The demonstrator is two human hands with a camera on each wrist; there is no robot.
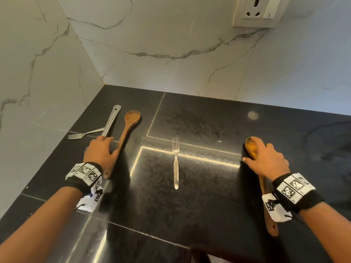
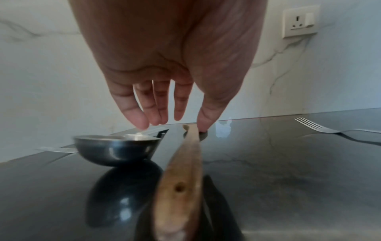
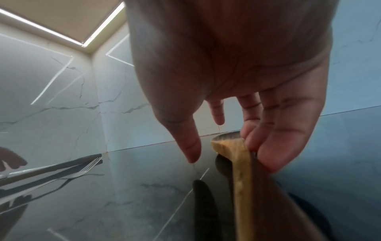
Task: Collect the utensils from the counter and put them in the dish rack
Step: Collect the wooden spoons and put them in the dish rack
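My left hand reaches down with straight fingers over two utensils at the counter's left. Its fingertips touch the handle of a steel ladle, and the thumb rests beside a dark wooden spoon. My right hand hovers over a lighter wooden spoon. Its fingers touch the spoon's right edge, while the thumb stays apart on the left. A steel fork lies between the hands, and a second fork lies at the far left under the ladle's handle. No dish rack is in view.
The black stone counter meets marble walls at the back and left, forming a corner. A wall socket sits high on the back wall. The counter's front edge runs near the bottom of the head view.
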